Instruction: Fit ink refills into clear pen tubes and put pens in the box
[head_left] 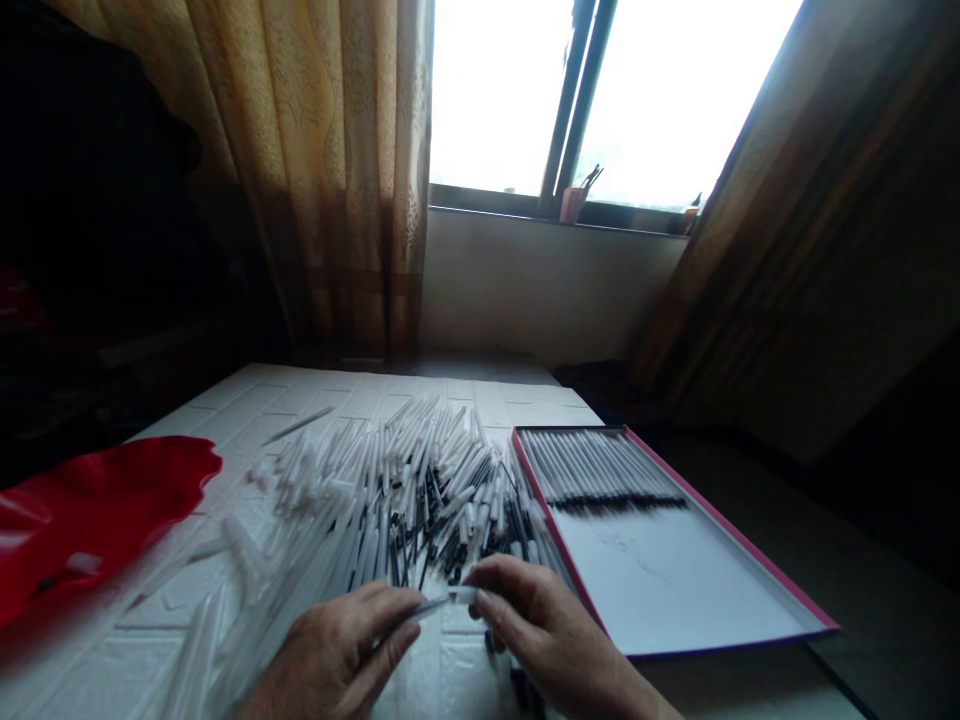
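Observation:
Low in the view, my left hand [349,645] pinches a slim pen [429,607] between thumb and fingers, its end pointing right. My right hand [544,620] pinches a small whitish translucent piece [462,594], perhaps a pen cap, right at the end of the pen. Whether the two parts touch is hard to tell. Just beyond both hands spreads a heap of clear pen parts [352,490], mixed with black pieces. To the right, a shallow red-edged box [660,590] holds a neat row of pens [600,465] with dark ends along its far side.
A red plastic container [112,510] with a wavy rim lies at the left. All this rests on a table with a white brick-patterned cover [517,400]. Behind are curtains [330,180] and a window, with a pink cup [572,205] on its sill.

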